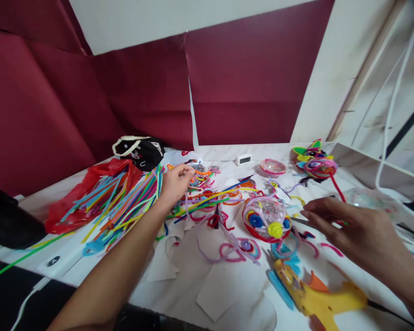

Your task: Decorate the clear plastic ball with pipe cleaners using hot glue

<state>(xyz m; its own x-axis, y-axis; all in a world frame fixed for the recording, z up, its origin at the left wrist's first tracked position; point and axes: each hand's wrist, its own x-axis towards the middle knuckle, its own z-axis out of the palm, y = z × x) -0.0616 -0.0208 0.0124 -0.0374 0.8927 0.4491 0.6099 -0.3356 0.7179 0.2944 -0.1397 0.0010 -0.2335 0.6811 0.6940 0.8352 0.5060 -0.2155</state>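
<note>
My left hand (177, 184) reaches to the middle of the table, thumb and fingers pinched at an orange pipe cleaner (203, 173). Beside it lie many loose pipe cleaners (131, 207) in mixed colours. My right hand (352, 227) hovers at the right with fingers curled together; what they grip, if anything, is hidden. A grey pointed blade (301, 222) shows just under its fingertips. Between the hands sits a clear ball-like piece (265, 209) trimmed with pink and red pipe cleaner, with blue and yellow coils. In front lies a purple and pink coiled piece (246, 246).
A yellow glue gun (331, 301) lies at the front right, its cord running right. Red-handled scissors (213, 222), paper scraps (217, 289), a red bag (89, 193), a black pouch (141, 154), a small clock (243, 159) and a decorated figure (315, 161) lie around.
</note>
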